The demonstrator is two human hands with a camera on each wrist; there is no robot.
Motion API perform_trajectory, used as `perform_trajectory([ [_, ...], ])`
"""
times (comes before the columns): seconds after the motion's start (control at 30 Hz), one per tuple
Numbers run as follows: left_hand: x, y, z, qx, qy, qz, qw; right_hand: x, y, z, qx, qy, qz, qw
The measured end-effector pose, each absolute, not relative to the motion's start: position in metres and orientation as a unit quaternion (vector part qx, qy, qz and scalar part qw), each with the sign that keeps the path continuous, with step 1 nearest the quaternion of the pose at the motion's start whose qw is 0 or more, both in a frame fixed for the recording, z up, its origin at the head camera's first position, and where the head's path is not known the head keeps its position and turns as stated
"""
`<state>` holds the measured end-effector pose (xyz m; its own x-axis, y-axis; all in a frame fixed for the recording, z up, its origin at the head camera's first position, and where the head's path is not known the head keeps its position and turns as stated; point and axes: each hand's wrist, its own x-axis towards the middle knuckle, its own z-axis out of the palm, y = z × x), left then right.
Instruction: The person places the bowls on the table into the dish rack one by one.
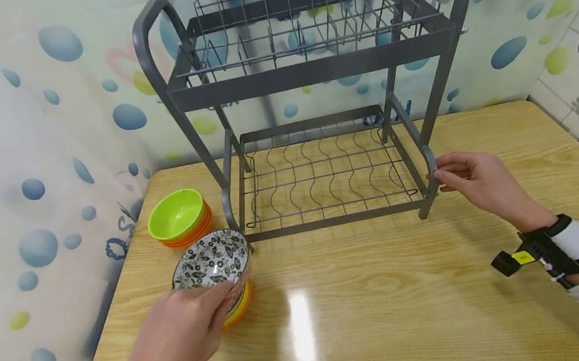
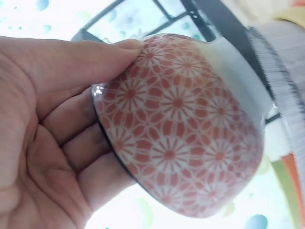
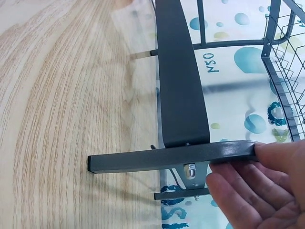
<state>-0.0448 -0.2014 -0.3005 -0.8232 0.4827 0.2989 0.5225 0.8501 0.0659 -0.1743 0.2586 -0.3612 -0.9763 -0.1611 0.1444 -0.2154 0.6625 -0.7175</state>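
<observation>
Pinched at its rim between thumb and fingers, a patterned bowl (image 1: 214,257) is in my left hand (image 1: 172,335). Its inside has a black-and-white floral print, while the outside (image 2: 176,109) carries pink flowers. The bowl is tilted and overlaps a yellow and orange stack (image 1: 241,307) in the head view. My right hand (image 1: 480,185) grips the lower right side bar of a dark grey two-tier dish rack (image 1: 307,76), thumb on one side and fingers on the other. In the right wrist view, the rack's foot (image 3: 119,162) shows below that hand.
A green bowl (image 1: 177,216) tops a stack of orange bowls (image 1: 196,230) at the rack's left. The rack stands at the back of the wooden table (image 1: 353,296), before a printed backdrop (image 1: 35,151). Wire rows line both tiers.
</observation>
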Motion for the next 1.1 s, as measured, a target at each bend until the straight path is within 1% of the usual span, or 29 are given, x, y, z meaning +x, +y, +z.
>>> perform_trajectory([
  [0.23, -0.056, -0.178, -0.292, -0.385, -0.899, -0.08, 0.192, -0.175, 0.259, -0.361, 0.107, -0.916, 0.384, 0.037],
  [0.3, -0.062, -0.169, -0.294, -0.411, -0.885, -0.092, 0.199, -0.174, 0.26, -0.36, 0.106, -0.921, 0.372, 0.042],
  [0.37, -0.066, -0.158, -0.295, -0.431, -0.875, -0.102, 0.195, -0.174, 0.26, -0.359, 0.109, -0.927, 0.354, 0.052],
  [0.57, -0.08, -0.13, -0.306, -0.493, -0.841, -0.107, 0.195, -0.17, 0.261, -0.352, 0.124, -0.934, 0.316, 0.117],
  [0.73, -0.087, -0.111, -0.317, -0.527, -0.82, -0.099, 0.201, -0.163, 0.256, -0.346, 0.145, -0.929, 0.283, 0.187],
  [0.8, -0.089, -0.105, -0.321, -0.538, -0.815, -0.09, 0.198, -0.158, 0.252, -0.344, 0.183, -0.922, 0.266, 0.213],
  [0.9, -0.091, -0.097, -0.325, -0.547, -0.812, -0.074, 0.19, -0.15, 0.241, -0.339, 0.275, -0.896, 0.266, 0.225],
  [0.97, -0.092, -0.093, -0.327, -0.552, -0.812, -0.064, 0.181, -0.144, 0.233, -0.337, 0.344, -0.872, 0.267, 0.226],
  [1.1, -0.094, -0.087, -0.329, -0.551, -0.817, -0.048, 0.163, -0.134, 0.215, -0.335, 0.461, -0.821, 0.264, 0.21],
])
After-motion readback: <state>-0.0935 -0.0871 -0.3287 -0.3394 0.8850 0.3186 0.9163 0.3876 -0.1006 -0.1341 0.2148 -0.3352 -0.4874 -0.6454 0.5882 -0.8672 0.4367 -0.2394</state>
